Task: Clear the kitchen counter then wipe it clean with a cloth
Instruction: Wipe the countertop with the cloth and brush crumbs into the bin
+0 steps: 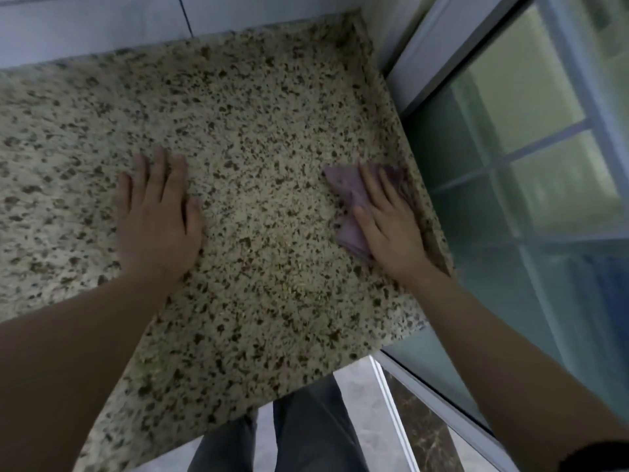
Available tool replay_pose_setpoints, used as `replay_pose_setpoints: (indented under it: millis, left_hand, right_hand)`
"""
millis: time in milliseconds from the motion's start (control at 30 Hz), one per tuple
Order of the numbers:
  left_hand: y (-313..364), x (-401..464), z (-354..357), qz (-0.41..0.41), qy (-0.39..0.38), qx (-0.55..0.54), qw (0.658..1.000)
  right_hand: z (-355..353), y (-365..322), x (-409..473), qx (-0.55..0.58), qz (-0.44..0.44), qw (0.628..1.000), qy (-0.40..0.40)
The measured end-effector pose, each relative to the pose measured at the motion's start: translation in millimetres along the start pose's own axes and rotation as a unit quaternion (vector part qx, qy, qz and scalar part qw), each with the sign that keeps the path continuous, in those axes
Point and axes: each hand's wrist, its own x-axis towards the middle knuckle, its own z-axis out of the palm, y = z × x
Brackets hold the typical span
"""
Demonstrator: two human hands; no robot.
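The speckled granite counter (258, 137) fills the middle of the view with nothing standing on it. My right hand (391, 226) lies flat on a folded mauve cloth (347, 195), pressing it onto the counter close to the right edge. The cloth sticks out to the left of and beyond my fingers. My left hand (160, 216) rests palm down on the bare stone at centre left, fingers slightly spread, holding nothing.
A glass sliding door (531, 158) with a white frame runs along the counter's right edge. A pale tiled wall (102, 25) borders the back. My legs in dark trousers (306, 434) stand on the floor below the front edge.
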Motion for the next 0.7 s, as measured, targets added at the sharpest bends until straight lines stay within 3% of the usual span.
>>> replay_pose_setpoints:
  millis: [167,400,567,700]
  left_hand:
    - [2,-5,-7,0.017,0.003,-0.019,1.000]
    - [-29,2,-26,0.080,-0.101,-0.123,0.984]
    - [-47,-21,-36,0.142,-0.114,-0.133,0.974]
    - [-52,-30,-36,0.147,-0.111,-0.131,0.974]
  right_hand:
    - [22,-38,-40,0.045,0.123,0.991,0.038]
    - [77,-149,-67,0.056,0.020,0.998,0.027]
    - [108,-218,-92,0.073,-0.052,0.996,0.002]
    - [104,-214,-92,0.122,-0.061,0.990,-0.042]
